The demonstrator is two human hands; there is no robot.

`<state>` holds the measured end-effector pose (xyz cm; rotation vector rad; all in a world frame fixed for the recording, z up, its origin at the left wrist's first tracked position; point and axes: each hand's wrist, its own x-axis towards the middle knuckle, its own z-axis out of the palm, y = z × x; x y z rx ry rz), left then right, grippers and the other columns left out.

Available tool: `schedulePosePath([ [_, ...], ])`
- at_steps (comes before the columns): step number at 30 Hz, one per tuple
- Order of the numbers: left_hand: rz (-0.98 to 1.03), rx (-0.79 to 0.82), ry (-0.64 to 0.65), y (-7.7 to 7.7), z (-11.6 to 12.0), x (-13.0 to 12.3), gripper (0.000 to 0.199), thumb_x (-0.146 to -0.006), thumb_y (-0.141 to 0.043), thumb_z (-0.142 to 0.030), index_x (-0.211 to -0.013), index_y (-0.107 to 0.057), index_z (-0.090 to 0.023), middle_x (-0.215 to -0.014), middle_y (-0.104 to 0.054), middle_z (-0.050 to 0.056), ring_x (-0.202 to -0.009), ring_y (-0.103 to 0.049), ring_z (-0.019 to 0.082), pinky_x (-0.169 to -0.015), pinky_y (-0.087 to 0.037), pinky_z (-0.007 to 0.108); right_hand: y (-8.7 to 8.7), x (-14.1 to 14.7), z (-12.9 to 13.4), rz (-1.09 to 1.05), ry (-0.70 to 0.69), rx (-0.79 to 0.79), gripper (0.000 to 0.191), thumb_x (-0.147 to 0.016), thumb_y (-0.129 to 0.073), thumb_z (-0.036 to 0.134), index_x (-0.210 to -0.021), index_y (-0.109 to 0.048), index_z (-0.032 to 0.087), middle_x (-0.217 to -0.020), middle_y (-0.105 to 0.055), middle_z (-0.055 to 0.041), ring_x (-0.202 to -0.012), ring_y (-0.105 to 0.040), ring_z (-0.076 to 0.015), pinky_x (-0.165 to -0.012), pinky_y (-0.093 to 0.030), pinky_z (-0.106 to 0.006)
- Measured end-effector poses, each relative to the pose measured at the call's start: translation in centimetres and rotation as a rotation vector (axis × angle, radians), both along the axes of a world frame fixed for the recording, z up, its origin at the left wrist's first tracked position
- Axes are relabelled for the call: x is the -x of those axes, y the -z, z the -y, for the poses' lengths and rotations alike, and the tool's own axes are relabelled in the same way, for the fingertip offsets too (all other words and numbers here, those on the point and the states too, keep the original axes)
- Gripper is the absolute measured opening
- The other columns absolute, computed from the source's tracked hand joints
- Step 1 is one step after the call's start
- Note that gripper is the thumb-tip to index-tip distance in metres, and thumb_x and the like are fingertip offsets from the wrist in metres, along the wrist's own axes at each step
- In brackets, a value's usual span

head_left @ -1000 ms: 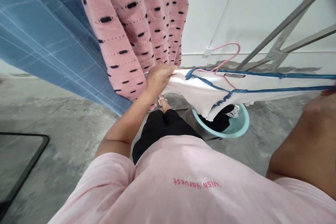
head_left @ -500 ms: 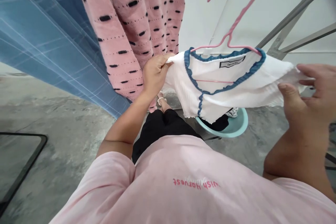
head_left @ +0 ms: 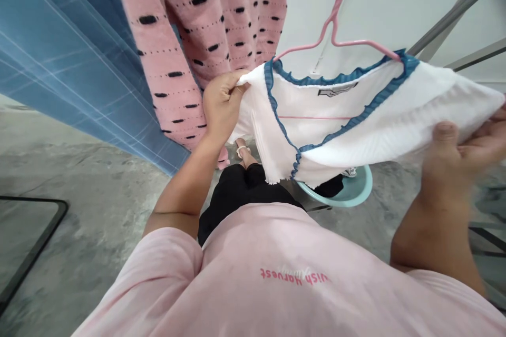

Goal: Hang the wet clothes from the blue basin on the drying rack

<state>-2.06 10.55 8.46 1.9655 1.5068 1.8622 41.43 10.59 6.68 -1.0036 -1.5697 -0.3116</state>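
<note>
Hanging on the pink hanger (head_left: 358, 42), the white top (head_left: 356, 150) is between both hands; the left hand (head_left: 222, 105) pinches one shoulder, while the right hand (head_left: 460, 155) touches the opposite side, grip unclear.

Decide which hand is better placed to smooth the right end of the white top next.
Probably the right hand: it is spread open at that end of the white top. The left hand pinches the fabric at the opposite shoulder, so it could serve as the anchor.
</note>
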Motion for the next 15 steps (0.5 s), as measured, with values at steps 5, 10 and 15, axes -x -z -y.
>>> schedulePosePath([
  [5, -0.023, -0.011, -0.047, 0.0, -0.1, 0.6, 0.023, -0.092, -0.06, -0.043, -0.099, -0.073, -0.025, -0.101, -0.074, 0.003, -0.102, -0.067, 0.021, -0.094, -0.051, 0.032, 0.9, 0.2, 0.0, -0.059, 0.093, 0.028, 0.057, -0.082, -0.054, 0.068, -0.107, -0.056, 0.016, -0.095, -0.054, -0.009, -0.086, -0.058, -0.0208, -0.077, -0.045, -0.04],
  [10, -0.044, 0.009, -0.06, 0.2, 0.0, 1.3, 0.025, -0.092, -0.06, -0.043, -0.099, -0.073, -0.023, -0.103, -0.074, 0.004, -0.102, -0.067, 0.02, -0.094, -0.051, 0.03, 0.5, -0.5, 0.3, -0.055, 0.34, 0.039, 0.058, -0.092, -0.032, 0.07, -0.076, -0.05, 0.018, -0.073, -0.051, -0.0073, -0.071, -0.051, -0.0173, -0.074, -0.04, -0.041],
  [15, -0.048, -0.016, -0.071, 0.8, -0.5, 2.3, 0.026, -0.093, -0.059, -0.042, -0.101, -0.073, -0.023, -0.102, -0.074, 0.004, -0.101, -0.068, 0.019, -0.092, -0.051, 0.029, 0.6, -1.6, -0.7, -0.132, 0.358, -0.01, 0.064, -0.089, -0.032, 0.076, -0.072, -0.052, 0.018, -0.071, -0.051, -0.0074, -0.071, -0.053, -0.0183, -0.075, -0.042, -0.044],
])
